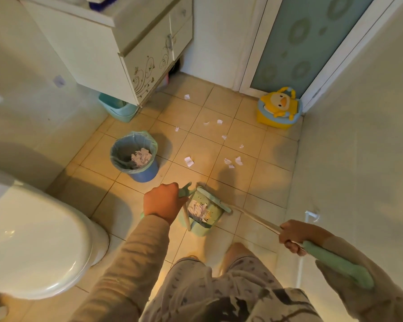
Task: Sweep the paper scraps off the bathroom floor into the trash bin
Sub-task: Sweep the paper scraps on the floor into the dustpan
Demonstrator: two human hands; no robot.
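While each hand's grip closes on a handle — left hand dustpan, right hand broom — featherlight paper scraps will likely flutter, so sweep gently

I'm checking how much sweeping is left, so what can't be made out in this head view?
- Broom bristles: hidden behind the dustpan rim.
- Floor under the vanity cabinet: hidden, scraps there unknown.
- Trash bin depth: crumpled paper covers the bottom.
- Left hand hides the dustpan handle grip.
- Print on paper scraps: too small.

Trash bin left of scattered paper scraps, dustpan nearer, toilet far left
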